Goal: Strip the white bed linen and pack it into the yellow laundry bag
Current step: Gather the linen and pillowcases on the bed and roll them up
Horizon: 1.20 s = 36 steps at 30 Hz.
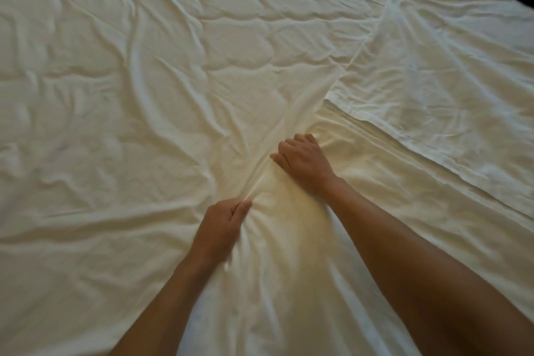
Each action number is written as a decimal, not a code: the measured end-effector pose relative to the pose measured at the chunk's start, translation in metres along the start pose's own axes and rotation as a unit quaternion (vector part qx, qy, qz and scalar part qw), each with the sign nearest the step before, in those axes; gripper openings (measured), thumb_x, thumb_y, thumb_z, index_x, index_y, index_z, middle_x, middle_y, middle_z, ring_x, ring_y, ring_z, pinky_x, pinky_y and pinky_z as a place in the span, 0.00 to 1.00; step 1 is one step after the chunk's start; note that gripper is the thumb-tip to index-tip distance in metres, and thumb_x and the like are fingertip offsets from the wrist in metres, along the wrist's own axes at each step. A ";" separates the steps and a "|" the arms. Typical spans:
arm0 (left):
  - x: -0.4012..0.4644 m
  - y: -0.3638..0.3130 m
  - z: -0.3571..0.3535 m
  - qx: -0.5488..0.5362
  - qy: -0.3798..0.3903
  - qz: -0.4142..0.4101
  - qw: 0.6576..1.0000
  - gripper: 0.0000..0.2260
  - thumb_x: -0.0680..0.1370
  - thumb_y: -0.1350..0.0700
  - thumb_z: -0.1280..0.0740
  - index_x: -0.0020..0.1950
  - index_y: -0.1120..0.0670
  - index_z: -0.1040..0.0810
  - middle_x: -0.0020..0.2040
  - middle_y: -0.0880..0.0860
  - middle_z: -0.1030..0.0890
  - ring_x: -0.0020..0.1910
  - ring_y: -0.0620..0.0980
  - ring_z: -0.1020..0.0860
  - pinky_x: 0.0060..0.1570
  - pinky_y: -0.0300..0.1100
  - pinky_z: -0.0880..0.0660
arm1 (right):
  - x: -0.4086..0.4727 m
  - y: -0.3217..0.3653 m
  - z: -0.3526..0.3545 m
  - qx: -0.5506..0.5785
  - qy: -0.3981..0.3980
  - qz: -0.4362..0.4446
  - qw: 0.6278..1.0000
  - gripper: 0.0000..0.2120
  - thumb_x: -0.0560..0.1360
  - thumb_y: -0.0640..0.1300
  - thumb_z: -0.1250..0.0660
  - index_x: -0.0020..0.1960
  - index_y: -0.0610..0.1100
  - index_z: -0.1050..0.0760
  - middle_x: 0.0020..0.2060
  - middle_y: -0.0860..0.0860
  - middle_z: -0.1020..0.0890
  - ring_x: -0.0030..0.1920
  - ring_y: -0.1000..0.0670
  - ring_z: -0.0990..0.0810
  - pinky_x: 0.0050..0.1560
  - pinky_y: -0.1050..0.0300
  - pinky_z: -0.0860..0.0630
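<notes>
A big white sheet (pixel 121 113) covers almost the whole bed and is full of wrinkles, with puffy quilted bumps showing under it at the far side. On the right, a second white sheet (pixel 427 89) lies flat on top, and its folded edge runs slanting across the bed. In the middle, the big sheet is bunched up into a long ridge, and folds spread out from it. The right hand (pixel 303 163) has its fingers curled down into the far end of that ridge, gripping the cloth. The left hand (pixel 224 224) pinches the near end between thumb and fingers. Both bare arms reach in from the bottom.
</notes>
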<state>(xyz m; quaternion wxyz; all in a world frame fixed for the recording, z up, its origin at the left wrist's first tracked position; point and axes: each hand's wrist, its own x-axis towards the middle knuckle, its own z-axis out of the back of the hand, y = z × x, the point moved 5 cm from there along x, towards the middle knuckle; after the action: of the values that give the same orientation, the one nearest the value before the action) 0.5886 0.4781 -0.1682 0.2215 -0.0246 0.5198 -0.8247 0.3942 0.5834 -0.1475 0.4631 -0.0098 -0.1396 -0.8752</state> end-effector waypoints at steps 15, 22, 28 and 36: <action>0.047 0.034 0.023 0.037 -0.014 -0.013 0.999 0.18 0.78 0.44 0.38 0.29 0.47 0.31 0.26 0.44 0.30 0.28 0.43 0.33 0.34 0.47 0.34 | 0.041 0.002 -0.029 -0.082 -0.040 -0.009 0.996 0.17 0.79 0.54 0.44 0.40 0.44 0.26 0.38 0.45 0.21 0.44 0.40 0.22 0.49 0.49 0.38; 0.048 0.026 0.027 0.092 -0.041 0.021 0.995 0.23 0.83 0.50 0.36 0.27 0.50 0.32 0.28 0.56 0.26 0.36 0.61 0.22 0.35 0.46 0.35 | 0.016 0.010 -0.024 0.084 0.004 -0.136 0.987 0.21 0.80 0.50 0.44 0.68 0.40 0.27 0.68 0.40 0.26 0.73 0.39 0.34 0.76 0.48 0.48; 0.036 0.004 0.026 0.207 -0.042 0.105 0.972 0.21 0.84 0.45 0.45 0.57 0.58 0.19 0.55 0.62 0.18 0.55 0.61 0.20 0.51 0.49 0.28 | -0.117 0.006 0.012 0.041 -0.026 -0.328 0.943 0.24 0.81 0.52 0.45 0.73 0.44 0.30 0.74 0.42 0.31 0.76 0.41 0.37 0.77 0.44 0.46; -0.045 -0.072 -0.053 0.357 -0.146 -0.039 0.922 0.28 0.82 0.47 0.42 0.75 0.64 0.35 0.72 0.70 0.32 0.74 0.70 0.36 0.70 0.66 0.39 | -0.306 -0.020 0.051 -0.042 0.025 -0.465 0.884 0.29 0.79 0.57 0.53 0.77 0.48 0.36 0.77 0.45 0.36 0.78 0.43 0.40 0.77 0.41 0.50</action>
<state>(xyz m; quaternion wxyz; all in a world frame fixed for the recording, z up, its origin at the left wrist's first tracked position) 0.5899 0.5663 -0.1212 0.2566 -0.0848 0.1514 -0.9508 0.5472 0.8540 -0.1475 0.0051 0.0591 -0.0795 -0.9951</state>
